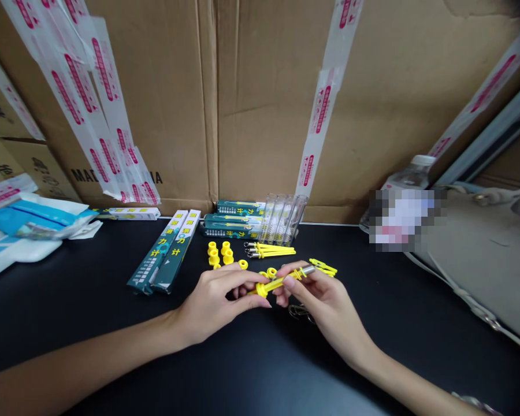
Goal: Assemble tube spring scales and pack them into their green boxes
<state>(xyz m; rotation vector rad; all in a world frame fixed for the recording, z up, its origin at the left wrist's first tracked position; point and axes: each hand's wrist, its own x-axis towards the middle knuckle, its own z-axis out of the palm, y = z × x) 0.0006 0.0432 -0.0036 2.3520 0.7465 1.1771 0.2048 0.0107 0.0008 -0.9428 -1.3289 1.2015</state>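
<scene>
My left hand pinches a yellow flanged cap that sits around the left end of a yellow rod. My right hand is closed on the rod near its silvery metal end, which points up to the right. Just beyond my hands lie several loose yellow caps and a few yellow rods with metal ends. Flat yellow pieces are partly behind my right hand. Beside its fingers, metal hooks lie on the black table.
Clear tubes lean on green-and-white spring scale boxes at the back. Two more boxes lie left. A plastic bottle and a beige bag stand right, blue packets far left. Taped cardboard walls the back.
</scene>
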